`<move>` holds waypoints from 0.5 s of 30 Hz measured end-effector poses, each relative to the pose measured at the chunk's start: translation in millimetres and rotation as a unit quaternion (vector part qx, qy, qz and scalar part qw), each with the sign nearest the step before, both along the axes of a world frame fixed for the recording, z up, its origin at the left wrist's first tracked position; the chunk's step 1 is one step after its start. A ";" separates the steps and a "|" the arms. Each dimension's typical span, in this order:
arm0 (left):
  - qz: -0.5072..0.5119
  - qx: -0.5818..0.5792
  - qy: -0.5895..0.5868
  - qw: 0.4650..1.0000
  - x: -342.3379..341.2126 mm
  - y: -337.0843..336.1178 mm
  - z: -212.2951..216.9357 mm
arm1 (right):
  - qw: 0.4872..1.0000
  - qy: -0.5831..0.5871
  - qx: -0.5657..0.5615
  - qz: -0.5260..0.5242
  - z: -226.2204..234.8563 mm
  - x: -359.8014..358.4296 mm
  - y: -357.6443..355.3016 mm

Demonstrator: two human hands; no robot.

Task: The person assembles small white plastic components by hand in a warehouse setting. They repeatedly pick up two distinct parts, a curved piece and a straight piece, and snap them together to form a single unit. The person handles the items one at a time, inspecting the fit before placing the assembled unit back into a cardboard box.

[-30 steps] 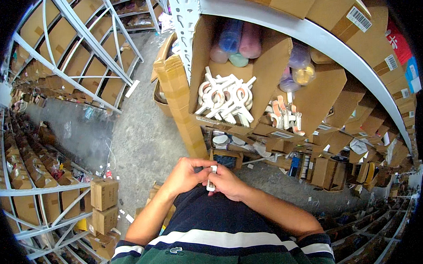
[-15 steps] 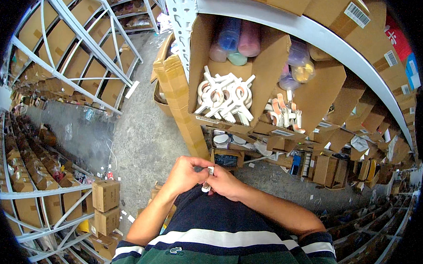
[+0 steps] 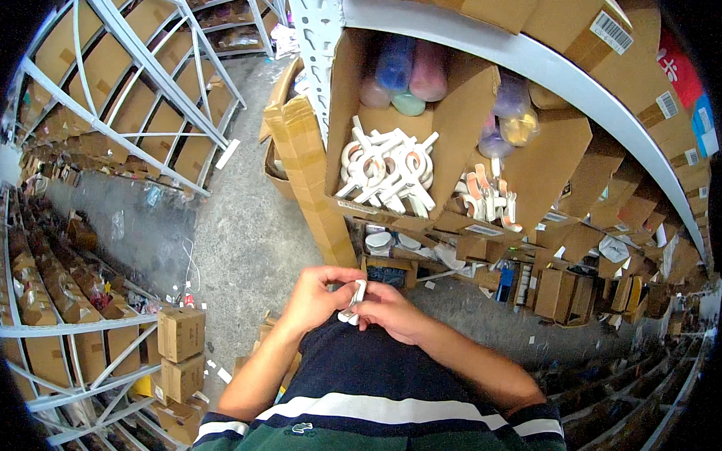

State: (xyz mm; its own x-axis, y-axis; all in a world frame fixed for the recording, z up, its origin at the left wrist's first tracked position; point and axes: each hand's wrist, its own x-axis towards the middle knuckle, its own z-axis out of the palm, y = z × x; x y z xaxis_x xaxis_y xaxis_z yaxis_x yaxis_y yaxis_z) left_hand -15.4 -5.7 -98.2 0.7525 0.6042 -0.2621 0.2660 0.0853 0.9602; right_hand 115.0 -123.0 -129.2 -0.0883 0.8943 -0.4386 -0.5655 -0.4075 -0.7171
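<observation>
Gray floor (image 3: 241,222) is lying open to the left of a cardboard box (image 3: 462,115) holding white pieces (image 3: 387,167). Apart from the box's front edge, the left hand (image 3: 320,297) and right hand (image 3: 394,313) are both pinching one small white thing (image 3: 359,290) near the striped shirt (image 3: 358,373).

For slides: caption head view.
Left hand and right hand hold a small white piece near a carton of white clips.

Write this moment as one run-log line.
left hand: holding small white elongated piece | right hand: holding same piece | beyond: open brown cardboard box with white ring-shaped clips
</observation>
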 end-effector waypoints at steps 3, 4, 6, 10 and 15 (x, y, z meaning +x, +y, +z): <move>0.098 -0.125 -0.033 0.987 0.9 -3.2 -0.7 | 0.999 0.018 -0.006 -0.040 14.8 3.8 -3.5; 0.094 -0.131 -0.056 0.985 0.2 -2.1 -3.8 | 0.999 -0.017 0.018 -0.035 13.2 5.4 -4.0; 0.082 -0.146 -0.100 0.981 -2.0 2.8 -9.4 | 0.994 -0.086 0.065 -0.029 6.4 8.9 -4.3; -0.044 -0.102 -0.198 0.974 -13.6 18.5 14.5 | 0.971 -0.205 0.080 -0.093 23.8 18.1 -4.8; -0.144 0.157 -0.099 0.972 -8.9 22.7 55.3 | 0.942 -0.289 0.138 -0.098 45.5 35.3 -3.3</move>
